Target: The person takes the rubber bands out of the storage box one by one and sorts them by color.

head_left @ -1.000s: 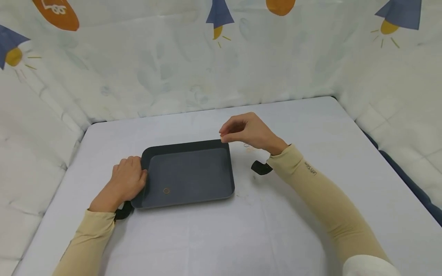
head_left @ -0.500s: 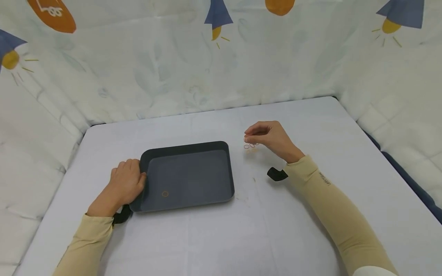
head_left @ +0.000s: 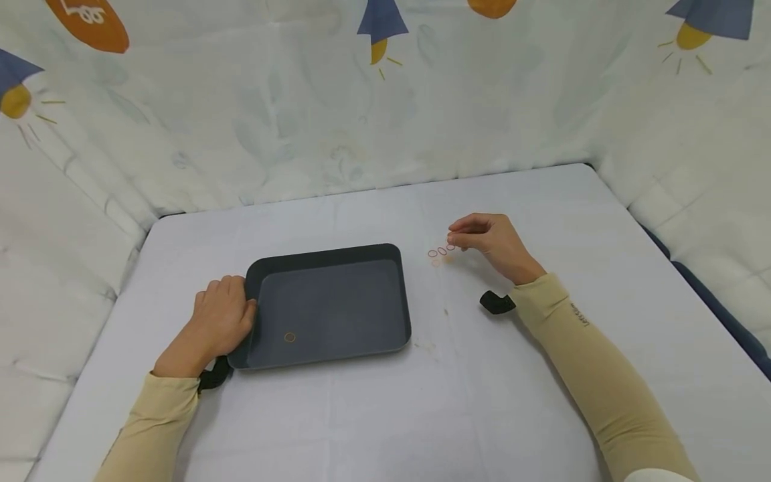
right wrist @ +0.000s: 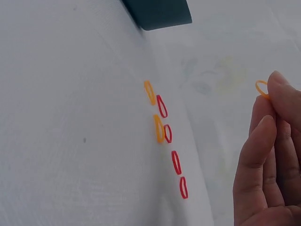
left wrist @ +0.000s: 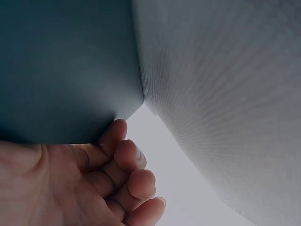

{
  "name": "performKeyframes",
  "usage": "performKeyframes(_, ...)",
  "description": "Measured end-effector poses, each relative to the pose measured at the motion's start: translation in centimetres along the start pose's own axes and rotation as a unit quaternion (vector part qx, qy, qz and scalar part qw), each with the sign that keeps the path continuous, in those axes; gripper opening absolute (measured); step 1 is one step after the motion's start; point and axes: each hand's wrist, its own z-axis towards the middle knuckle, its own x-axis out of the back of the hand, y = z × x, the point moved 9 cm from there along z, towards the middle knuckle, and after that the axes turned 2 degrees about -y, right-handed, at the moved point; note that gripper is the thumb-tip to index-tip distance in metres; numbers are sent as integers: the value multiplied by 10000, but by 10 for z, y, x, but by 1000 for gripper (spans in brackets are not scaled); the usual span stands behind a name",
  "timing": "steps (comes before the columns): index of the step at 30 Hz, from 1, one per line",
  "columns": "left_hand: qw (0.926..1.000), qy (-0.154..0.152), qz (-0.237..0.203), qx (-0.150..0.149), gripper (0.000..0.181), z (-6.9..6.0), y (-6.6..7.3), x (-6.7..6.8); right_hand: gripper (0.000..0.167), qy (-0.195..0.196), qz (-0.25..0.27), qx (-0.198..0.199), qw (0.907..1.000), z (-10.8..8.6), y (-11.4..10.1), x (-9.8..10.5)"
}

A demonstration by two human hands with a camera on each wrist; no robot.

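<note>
In the head view my left hand (head_left: 219, 314) grips the left wall of a dark grey rectangular tray (head_left: 343, 301). The left wrist view shows its curled fingers (left wrist: 141, 183) by the tray's corner. One thin orange rubber band (head_left: 290, 337) lies inside the tray, near the front left. My right hand (head_left: 496, 246) is raised right of the tray, beside the loose bands. Between thumb and forefinger it pinches a small orange rubber band (right wrist: 258, 86), clear in the right wrist view. Several red rubber bands (right wrist: 176, 162) and two orange rubber bands (right wrist: 159, 128) lie below on the table.
A white cloth covers the table (head_left: 385, 422). Pale padded curtains (head_left: 271, 134) with printed shapes enclose its back and sides. Black wrist mounts (head_left: 496, 302) stick out by both hands. Faint marks (head_left: 424, 345) show on the cloth right of the tray.
My right hand has moved right, from the tray's back right corner to beyond the loose bands, uncovering some of them. The left hand keeps its grip and the tray stays put.
</note>
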Motion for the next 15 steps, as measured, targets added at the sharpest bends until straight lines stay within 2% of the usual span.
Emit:
performKeyframes(11,10000,-52,-6,-4,25,1,1,-2,45,26,-107,-373,9992,0,16,8)
performKeyframes(15,10000,-90,-15,23,28,2,0,-2,45,76,-395,-544,9977,0,21,11)
